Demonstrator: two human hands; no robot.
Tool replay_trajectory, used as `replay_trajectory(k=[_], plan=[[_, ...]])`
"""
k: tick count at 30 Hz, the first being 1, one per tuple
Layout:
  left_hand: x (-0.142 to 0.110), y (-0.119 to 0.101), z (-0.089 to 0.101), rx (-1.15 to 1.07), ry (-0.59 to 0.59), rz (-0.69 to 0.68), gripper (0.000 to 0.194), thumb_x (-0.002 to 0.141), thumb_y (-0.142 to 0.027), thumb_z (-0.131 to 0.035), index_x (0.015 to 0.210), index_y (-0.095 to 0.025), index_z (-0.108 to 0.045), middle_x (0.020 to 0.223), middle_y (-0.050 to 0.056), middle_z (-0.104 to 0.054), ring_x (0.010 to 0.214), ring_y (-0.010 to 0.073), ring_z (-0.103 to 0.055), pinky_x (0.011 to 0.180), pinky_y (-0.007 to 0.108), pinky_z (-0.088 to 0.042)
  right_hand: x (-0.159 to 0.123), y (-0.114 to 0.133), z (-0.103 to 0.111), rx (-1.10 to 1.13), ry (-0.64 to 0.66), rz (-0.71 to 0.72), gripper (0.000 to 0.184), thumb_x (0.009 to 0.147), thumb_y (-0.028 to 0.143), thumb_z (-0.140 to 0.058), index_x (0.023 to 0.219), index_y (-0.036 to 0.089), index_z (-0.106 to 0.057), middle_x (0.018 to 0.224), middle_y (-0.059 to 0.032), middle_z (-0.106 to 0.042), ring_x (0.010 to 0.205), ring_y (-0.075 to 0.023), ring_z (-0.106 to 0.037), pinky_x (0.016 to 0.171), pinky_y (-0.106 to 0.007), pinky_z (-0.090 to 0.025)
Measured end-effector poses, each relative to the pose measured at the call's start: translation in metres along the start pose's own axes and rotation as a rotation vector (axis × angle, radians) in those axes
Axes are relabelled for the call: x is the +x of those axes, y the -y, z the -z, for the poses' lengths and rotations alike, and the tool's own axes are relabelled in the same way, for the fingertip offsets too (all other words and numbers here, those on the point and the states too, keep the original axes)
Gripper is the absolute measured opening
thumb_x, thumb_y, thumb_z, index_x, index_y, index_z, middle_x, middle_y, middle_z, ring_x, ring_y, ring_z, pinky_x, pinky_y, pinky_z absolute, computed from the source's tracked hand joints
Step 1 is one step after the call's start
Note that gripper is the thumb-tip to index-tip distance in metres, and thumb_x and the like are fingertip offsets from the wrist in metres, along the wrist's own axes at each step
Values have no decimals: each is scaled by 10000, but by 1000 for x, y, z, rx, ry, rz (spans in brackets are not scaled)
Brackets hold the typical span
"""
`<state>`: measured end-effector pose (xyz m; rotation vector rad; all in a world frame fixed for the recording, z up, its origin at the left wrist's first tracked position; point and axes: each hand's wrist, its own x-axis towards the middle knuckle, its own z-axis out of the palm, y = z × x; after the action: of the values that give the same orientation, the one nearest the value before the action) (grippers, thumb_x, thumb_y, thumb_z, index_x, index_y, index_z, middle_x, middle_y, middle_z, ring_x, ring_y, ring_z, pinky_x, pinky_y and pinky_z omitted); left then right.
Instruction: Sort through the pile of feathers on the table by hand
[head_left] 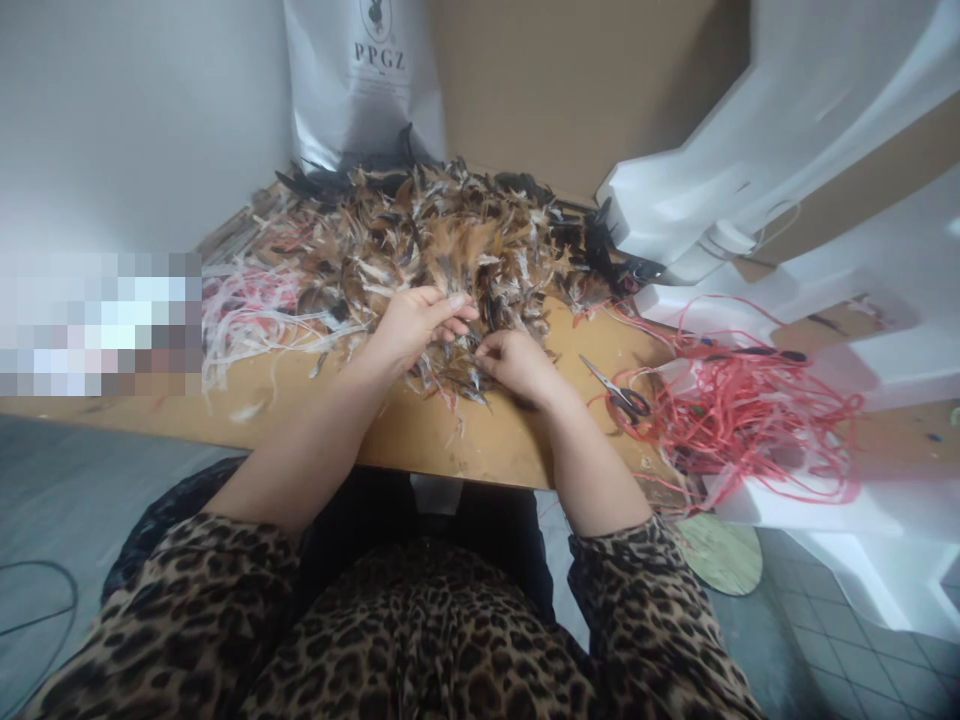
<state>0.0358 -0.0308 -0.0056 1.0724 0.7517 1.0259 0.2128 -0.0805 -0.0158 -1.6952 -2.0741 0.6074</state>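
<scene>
A heap of brown, black and white feathers [375,225] covers the back of the wooden table [495,440]. My left hand [424,322] is closed at the front of the heap, thumb over curled fingers. A tuft of orange-brown feathers [459,245] rises from its fingertips. Just to the right and lower, my right hand [519,365] is closed in a pinch. What lies between its fingertips is too small to make out. Loose small feathers [442,375] lie on the table below and between both hands.
Black-handled scissors [626,398] lie right of my right hand. Beyond them is a tangle of red-pink string [757,415]. White and pink strips [244,305] lie at the left. A white printed bag [367,90] stands behind the heap; white foam pieces [675,210] border the right.
</scene>
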Motion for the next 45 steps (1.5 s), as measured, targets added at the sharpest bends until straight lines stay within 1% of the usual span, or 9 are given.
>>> replay_trajectory(k=[4, 9, 14, 16, 19, 29, 34, 40, 45], plan=[[1, -1, 0, -54, -31, 35, 140, 821, -216, -723, 827, -80, -691, 796, 84, -759, 533, 49, -629, 478, 129, -443, 1, -4, 1, 422, -180, -110, 117, 751, 287, -646, 737, 171, -660, 620, 15, -620, 543, -89, -487, 527, -219, -360], [1, -3, 0, -122, -46, 80, 89, 835, -178, -701, 829, -89, -696, 793, 72, -758, 555, 46, -636, 488, 119, -448, 4, 0, 12, 1041, -216, -197, 288, 619, 400, -762, 698, 180, -592, 637, 18, -661, 411, -48, -418, 387, -194, -253], [-4, -2, -1, -100, 84, 219, 80, 832, -135, -697, 817, -61, -724, 857, 122, -763, 606, 72, -668, 498, 128, -471, 7, 6, 14, 1254, -284, -200, 412, 488, 392, -866, 639, 182, -545, 511, 68, -558, 408, -39, -417, 390, -168, -257], [-6, -1, -2, -90, 148, 247, 82, 822, -127, -706, 810, -52, -735, 854, 134, -760, 614, 80, -671, 516, 136, -486, 7, 8, 9, 1269, -290, -187, 410, 505, 390, -867, 635, 184, -538, 462, 83, -504, 410, -39, -405, 400, -164, -254], [-8, 1, -3, -97, 210, 267, 80, 821, -113, -702, 794, -50, -744, 842, 129, -757, 604, 73, -659, 534, 137, -495, 7, 10, 2, 1253, -270, -170, 376, 560, 391, -848, 662, 179, -555, 476, 71, -528, 422, -39, -404, 416, -168, -255], [-6, -5, 0, -248, 205, 362, 98, 829, -48, -662, 762, -62, -733, 740, 80, -720, 532, 30, -599, 486, 95, -461, 4, 11, 4, 1237, -108, -131, 419, 564, 415, -846, 787, 201, -563, 692, 51, -636, 525, -47, -445, 487, -189, -324], [-5, -3, 2, -252, 219, 366, 85, 834, -71, -669, 782, -71, -737, 758, 88, -734, 537, 40, -619, 496, 104, -475, 3, 11, 1, 1146, -189, -115, 429, 567, 459, -835, 726, 203, -530, 621, 64, -590, 498, -49, -433, 497, -201, -337], [-5, 0, -2, -116, 132, 271, 86, 814, -132, -715, 780, -56, -735, 757, 111, -745, 548, 78, -656, 475, 134, -475, 1, 12, 2, 1002, -334, -51, 366, 649, 451, -780, 708, 199, -522, 588, 73, -507, 495, -45, -369, 499, -206, -300], [-7, 0, -3, -19, 157, 241, 149, 785, -195, -761, 734, -58, -733, 750, 114, -746, 531, 69, -644, 490, 133, -480, 1, 14, 1, 865, -362, -64, 332, 684, 462, -727, 724, 207, -518, 635, 51, -520, 540, -67, -408, 533, -217, -344]])
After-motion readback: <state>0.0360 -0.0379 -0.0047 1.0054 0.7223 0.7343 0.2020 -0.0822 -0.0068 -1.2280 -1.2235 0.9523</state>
